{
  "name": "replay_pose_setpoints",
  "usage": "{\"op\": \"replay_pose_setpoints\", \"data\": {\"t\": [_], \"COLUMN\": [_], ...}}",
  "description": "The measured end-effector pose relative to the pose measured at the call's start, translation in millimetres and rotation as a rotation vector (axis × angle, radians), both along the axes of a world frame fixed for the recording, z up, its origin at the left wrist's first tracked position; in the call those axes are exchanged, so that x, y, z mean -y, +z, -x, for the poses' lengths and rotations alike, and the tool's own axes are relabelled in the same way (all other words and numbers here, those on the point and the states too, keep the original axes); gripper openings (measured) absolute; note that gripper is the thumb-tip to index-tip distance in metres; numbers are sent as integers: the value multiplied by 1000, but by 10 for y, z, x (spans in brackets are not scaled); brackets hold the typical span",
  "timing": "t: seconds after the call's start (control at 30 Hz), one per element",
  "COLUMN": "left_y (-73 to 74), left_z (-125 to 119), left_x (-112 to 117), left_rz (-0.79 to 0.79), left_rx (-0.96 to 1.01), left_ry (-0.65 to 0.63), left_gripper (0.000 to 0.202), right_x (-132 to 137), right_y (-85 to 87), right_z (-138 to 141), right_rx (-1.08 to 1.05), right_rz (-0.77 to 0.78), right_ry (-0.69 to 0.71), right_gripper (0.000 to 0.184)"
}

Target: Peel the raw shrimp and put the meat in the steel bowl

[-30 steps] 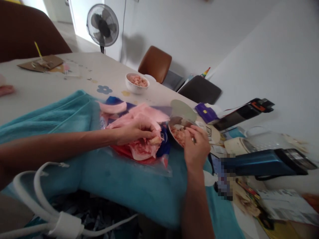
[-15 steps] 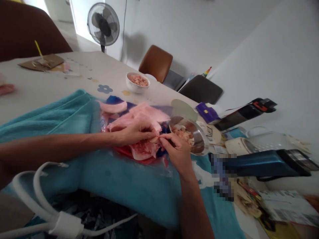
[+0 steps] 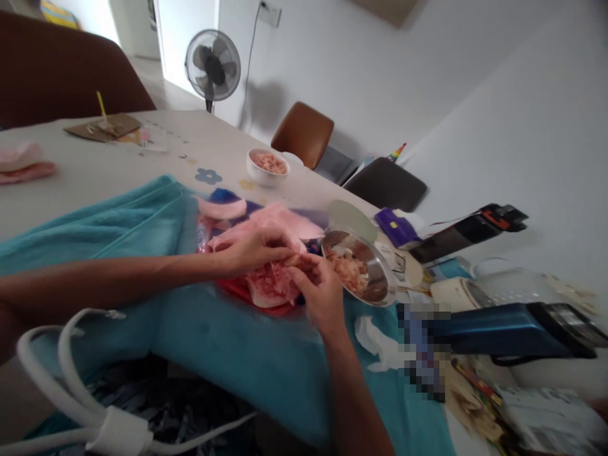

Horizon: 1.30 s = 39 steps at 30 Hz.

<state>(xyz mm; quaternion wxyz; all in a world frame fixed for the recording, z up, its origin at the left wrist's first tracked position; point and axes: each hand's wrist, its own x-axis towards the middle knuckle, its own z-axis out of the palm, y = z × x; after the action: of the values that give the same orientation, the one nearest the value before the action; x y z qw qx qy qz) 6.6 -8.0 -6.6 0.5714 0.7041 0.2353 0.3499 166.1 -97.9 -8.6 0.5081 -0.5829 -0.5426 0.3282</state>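
My left hand point(image 3: 259, 250) and my right hand point(image 3: 318, 282) meet over the middle of the teal towel, fingertips pinched together. Between them is a small pale piece of pomelo, mostly covered by the fingers. Just below and behind the hands lie red pomelo flesh point(image 3: 270, 288) and pink pomelo peel point(image 3: 275, 218), spread on blue and red plastic wrapping. A curved strip of peel point(image 3: 223, 209) rests at the far left of this pile. To the right of my right hand stands a tilted-looking metal bowl point(image 3: 382, 272) with pale pinkish scraps in it.
A white bowl point(image 3: 261, 176) of pink pieces stands farther back on the table point(image 3: 156, 164). More peel point(image 3: 21, 158) lies far left. A blue flask point(image 3: 494, 323), a black flask point(image 3: 451, 231) and a purple box point(image 3: 396, 227) crowd the right. White cable point(image 3: 126, 430) hangs in front.
My right hand has moved left, away from the metal bowl and closer to my left hand. The camera view has shifted slightly, so the table and fan sit lower.
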Motion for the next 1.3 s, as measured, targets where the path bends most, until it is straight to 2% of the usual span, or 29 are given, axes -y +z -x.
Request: {"op": "replay_pose_setpoints", "data": {"t": [0.13,0.27,0.4,0.53,0.7,0.87,1.07,1.2,1.3], "left_y": [31,64,89,68,9,-31,-81,-72,-59], "left_z": [12,19,31,43,95,169,199,218,232], "left_x": [66,127,143,98,24,-4,-27,-53,-69], "left_rz": [48,20,-17,15,165,334,526,736,785], "left_rx": [-8,-70,-72,-64,27,42,112,174,191], "left_ry": [-1,22,8,-50,-133,-164,-193,-329,-398], "left_gripper": [8,10,11,16,24,23,17,14,13], "right_x": [-14,-14,0,6,8,27,36,15,-3], "right_y": [-93,-86,-51,-65,-66,-12,9,22,39], "right_z": [64,39,22,21,49,120,186,204,209], "right_rx": [39,26,-61,-159,-135,-68,-317,-530,-560], "right_rz": [-6,2,62,93,95,76,200,276,306], "right_ry": [-11,22,99,134,108,88,161,168,162], "right_gripper": [32,28,27,24,18,13,18,18,19]}}
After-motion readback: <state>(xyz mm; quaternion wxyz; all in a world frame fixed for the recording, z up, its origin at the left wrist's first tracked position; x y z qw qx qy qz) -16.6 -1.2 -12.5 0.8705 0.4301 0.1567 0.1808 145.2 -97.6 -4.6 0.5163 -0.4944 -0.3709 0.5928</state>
